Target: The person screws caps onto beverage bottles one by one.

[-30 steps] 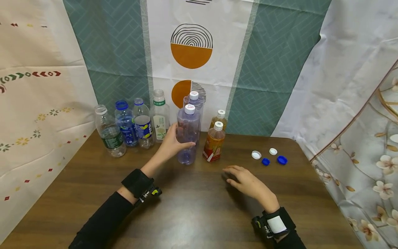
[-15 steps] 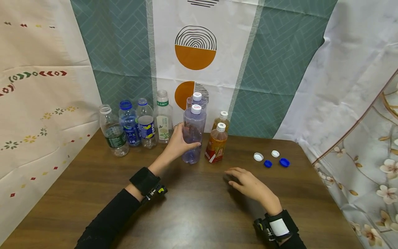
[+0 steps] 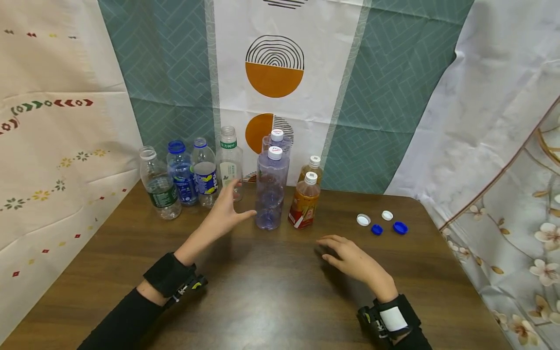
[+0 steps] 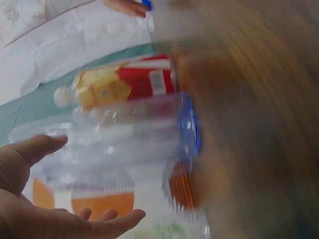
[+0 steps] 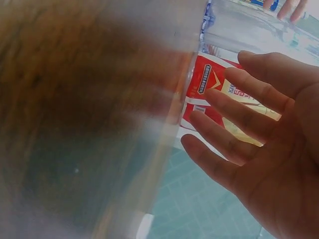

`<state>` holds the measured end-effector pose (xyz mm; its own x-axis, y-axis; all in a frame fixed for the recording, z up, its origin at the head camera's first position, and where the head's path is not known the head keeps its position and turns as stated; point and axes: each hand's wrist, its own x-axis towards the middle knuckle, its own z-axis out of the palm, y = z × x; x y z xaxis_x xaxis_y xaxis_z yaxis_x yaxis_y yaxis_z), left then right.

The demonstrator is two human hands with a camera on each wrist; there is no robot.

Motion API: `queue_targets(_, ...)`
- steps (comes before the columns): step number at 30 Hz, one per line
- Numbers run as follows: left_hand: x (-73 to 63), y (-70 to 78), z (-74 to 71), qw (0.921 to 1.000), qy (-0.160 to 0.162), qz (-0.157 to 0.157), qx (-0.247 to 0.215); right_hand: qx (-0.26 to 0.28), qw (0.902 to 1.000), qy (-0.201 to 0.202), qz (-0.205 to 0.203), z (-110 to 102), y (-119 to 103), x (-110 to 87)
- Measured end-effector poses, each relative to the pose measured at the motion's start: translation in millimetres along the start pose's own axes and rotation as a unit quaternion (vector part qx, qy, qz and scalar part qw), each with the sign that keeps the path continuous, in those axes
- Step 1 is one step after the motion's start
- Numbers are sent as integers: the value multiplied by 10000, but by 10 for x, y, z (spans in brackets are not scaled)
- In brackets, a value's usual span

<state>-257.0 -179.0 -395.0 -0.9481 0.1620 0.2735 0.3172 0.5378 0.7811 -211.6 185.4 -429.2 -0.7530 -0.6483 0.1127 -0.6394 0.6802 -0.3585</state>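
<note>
Just left of the front purple-tinted clear bottle (image 3: pixel 270 189), my left hand (image 3: pixel 222 212) has its thumb and fingers spread, apart from the bottle in the head view. That bottle stands upright with a white cap, and a similar purple bottle (image 3: pixel 285 143) is partly hidden behind it. My right hand (image 3: pixel 350 258) hovers low over the table with relaxed fingers, holding nothing. Nearest to it is a capped orange drink bottle (image 3: pixel 304 201) with a red label; another amber bottle (image 3: pixel 317 167) stands behind. In the left wrist view my left hand (image 4: pixel 30 199) is spread beside the clear bottle (image 4: pixel 129 137).
At the left stand uncapped bottles: a green-labelled one (image 3: pixel 163 193), a blue one (image 3: pixel 183 180), a blue-and-yellow-labelled one (image 3: pixel 205 181) and a tall one with a green neck band (image 3: pixel 229 160). White caps (image 3: pixel 363 220) and blue caps (image 3: pixel 400 228) lie on the wooden table (image 3: pixel 262 291) at the right.
My left hand has let go of the front purple bottle and drawn back to the left. The bottle stays upright beside the orange drink bottle. My right hand has hardly moved.
</note>
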Motion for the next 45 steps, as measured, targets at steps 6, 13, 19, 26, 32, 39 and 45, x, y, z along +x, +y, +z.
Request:
queue_targets(6, -319, -125, -410, 9989, 336, -292, 141, -7, 9999, 111, -70, 8, 17, -48)
queue_targets(13, -841, -368, -877, 9891, 552, -1126, 767, 38, 10000, -63, -11, -14, 20, -44)
queue_targets(19, -910, -693, -1345, 9784, 1044, -1545, 894, 32, 9999, -167, -18, -74, 28, -27)
queue_targets(26, -599, -1035, -1562, 9817, 738, -1750, 99, 66, 9997, -212, 60, -82, 43, -45)
queue_targets(32, -409, -1146, -1498, 9838, 526, -1698, -249, 95, 9997, -208, 28, -69, 55, -55)
queue_targets(39, -289, -1107, -1423, 9824, 876, -1647, 75, 65, 9997, -238, 20, -73, 73, -58)
queue_targets(45, -353, -1078, -1372, 9828, 947, -1571, 202, 26, 9995, -297, 55, -75, 78, -72)
